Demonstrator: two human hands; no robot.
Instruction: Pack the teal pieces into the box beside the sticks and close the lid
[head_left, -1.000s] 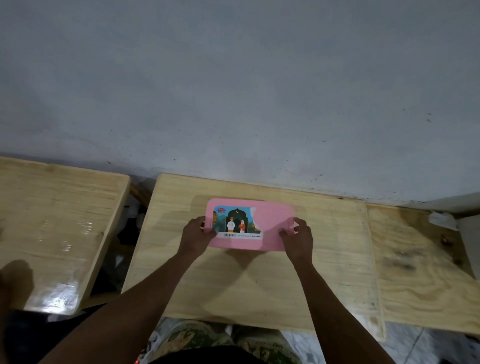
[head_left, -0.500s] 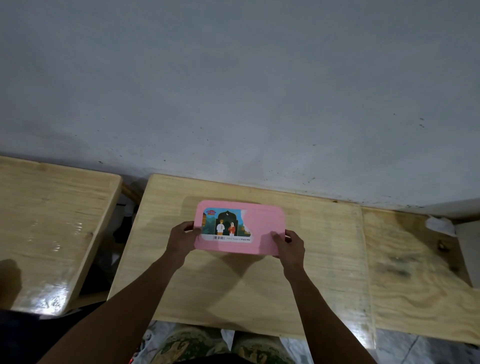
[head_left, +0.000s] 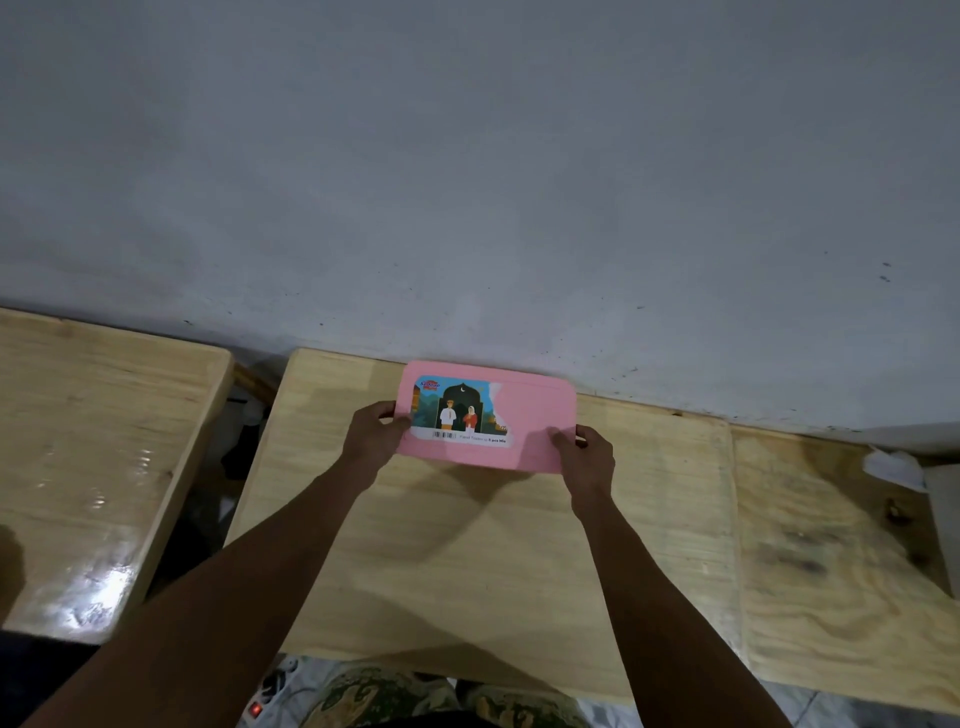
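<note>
Hands are gripping the pink box (head_left: 530, 441) by its two short ends, over the far edge of the middle tabletop (head_left: 467, 571), close to the grey wall (head_left: 467, 182). The left hand (head_left: 371, 434) is curling round the box's left end, thumb lying on top at the rim and the other fingers wrapping the end. The right hand (head_left: 587, 457) is grasping the near right corner likewise, thumb pressing on the lid (head_left: 535, 405), fingers bending round the side. The lid is sitting flat on the box and covering it wholly, hiding the inside. A picture sticker (head_left: 457, 415) with two figures, an arch and a barcode strip is covering the lid's left half, its right margin showing torn. A shadow is falling on the tabletop just before the box's near edge; whether the box is resting on the wood or hanging above it cannot be told. A second wooden tabletop (head_left: 93, 441) is standing to the left across a dark gap, glinting toward its near edge. A darker-grained board (head_left: 831, 545) is butting against the middle tabletop's right edge, with a crumpled white scrap (head_left: 893, 462) lying at its far right corner. Camouflage-patterned trousers (head_left: 395, 696) are showing below the near edge, beside a power strip (head_left: 254, 709) glowing red.
</note>
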